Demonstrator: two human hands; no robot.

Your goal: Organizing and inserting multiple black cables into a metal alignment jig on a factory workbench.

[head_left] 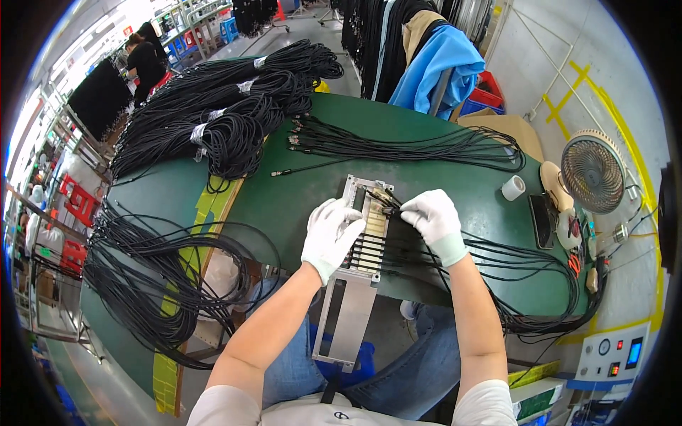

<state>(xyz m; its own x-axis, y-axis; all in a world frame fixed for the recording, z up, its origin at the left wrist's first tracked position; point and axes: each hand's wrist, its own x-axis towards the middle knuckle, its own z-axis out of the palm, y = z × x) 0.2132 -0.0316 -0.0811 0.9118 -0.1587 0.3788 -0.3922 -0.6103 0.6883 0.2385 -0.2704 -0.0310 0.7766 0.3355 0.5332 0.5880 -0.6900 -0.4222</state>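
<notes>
A long metal fixture plate [353,298] lies on the green table [298,192], reaching over its near edge. Several black cables [511,266] run from the right into slots at the plate's upper part. My left hand [330,234], in a white glove, rests flat on the fixture's left side. My right hand [435,216], also gloved, pinches a black cable end [387,202] at the top of the fixture.
Bundled black cable coils [234,106] pile at the far left; loose cables [405,145] lie across the back. More coils [156,277] hang at the left. A tape roll [513,187], a small fan [593,170] and a control box [614,351] sit right. A person [145,60] stands far left.
</notes>
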